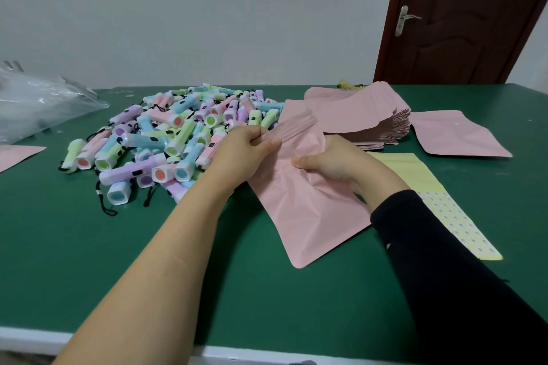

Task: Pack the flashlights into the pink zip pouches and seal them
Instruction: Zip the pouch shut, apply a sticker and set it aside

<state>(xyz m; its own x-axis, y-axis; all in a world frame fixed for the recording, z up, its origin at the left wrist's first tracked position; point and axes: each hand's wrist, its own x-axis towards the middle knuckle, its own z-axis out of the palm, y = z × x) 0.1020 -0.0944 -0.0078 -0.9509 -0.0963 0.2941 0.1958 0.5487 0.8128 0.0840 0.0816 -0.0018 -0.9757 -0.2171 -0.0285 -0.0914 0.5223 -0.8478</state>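
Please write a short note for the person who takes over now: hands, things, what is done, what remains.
Left hand pinches the zip edge of a pink pouch; right hand grips it lower down. Whether a flashlight is inside does not show.
Pile of flashlights lies left of it, stack of flat pouches behind.
Done: nothing clearly finished.
Left: fill or seal this pouch, pack the pile.
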